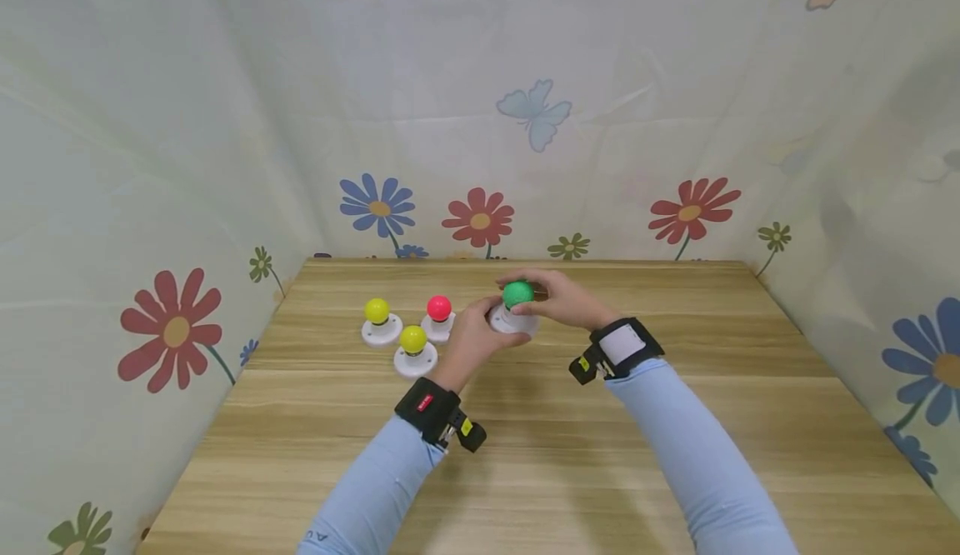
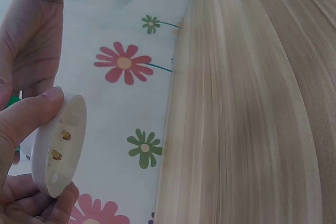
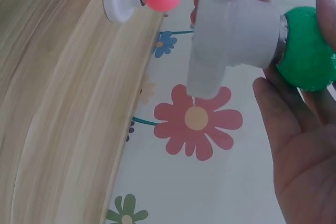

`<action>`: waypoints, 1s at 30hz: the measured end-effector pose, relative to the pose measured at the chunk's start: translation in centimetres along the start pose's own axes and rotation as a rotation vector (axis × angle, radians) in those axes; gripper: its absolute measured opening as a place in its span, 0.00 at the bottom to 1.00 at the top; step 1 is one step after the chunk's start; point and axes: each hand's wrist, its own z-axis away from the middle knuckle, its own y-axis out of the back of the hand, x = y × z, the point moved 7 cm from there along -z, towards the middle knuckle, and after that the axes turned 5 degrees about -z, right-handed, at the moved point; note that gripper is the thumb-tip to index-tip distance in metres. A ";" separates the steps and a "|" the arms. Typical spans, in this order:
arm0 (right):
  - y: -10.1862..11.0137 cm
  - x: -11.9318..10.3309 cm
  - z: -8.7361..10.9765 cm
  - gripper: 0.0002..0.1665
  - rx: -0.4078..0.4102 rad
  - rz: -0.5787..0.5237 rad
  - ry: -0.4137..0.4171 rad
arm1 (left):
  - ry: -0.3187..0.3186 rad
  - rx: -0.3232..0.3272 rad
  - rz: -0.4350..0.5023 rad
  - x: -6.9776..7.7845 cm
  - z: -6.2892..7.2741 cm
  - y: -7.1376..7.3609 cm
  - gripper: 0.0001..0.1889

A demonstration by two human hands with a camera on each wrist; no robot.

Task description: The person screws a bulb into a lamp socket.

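Note:
Over the far middle of the table, my left hand [image 1: 477, 337] grips a round white lamp holder [image 1: 513, 322] by its rim, thumb on one side and fingers on the other. A green bulb [image 1: 518, 293] sits in its socket, and a metal band shows between them in the right wrist view. My right hand [image 1: 567, 299] has its thumb and fingers around the green bulb. Seen from the left wrist, the hollow underside of the lamp holder [image 2: 67, 145] has brass-coloured terminals inside. The holder is raised off the table and tilted.
Left of my hands, two yellow bulbs [image 1: 377, 312] and a red bulb [image 1: 439, 307] stand upright in white lamp holders on the wooden table [image 1: 600, 455]. The red one is close beside my left hand. Flower-printed cloth [image 1: 600, 163] encloses the table's back and sides.

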 end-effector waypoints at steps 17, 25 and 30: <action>-1.8 -0.2 1.0 0.27 0.519 0.315 -0.058 | 0.018 0.010 0.019 -0.4 0.5 -0.2 0.35; -2.4 -0.6 1.2 0.27 0.585 0.379 -0.085 | 0.021 0.024 0.011 -0.6 0.5 -0.2 0.34; -1.6 -0.2 1.4 0.33 0.487 0.256 -0.063 | 0.016 0.017 0.028 -0.7 0.5 -0.1 0.36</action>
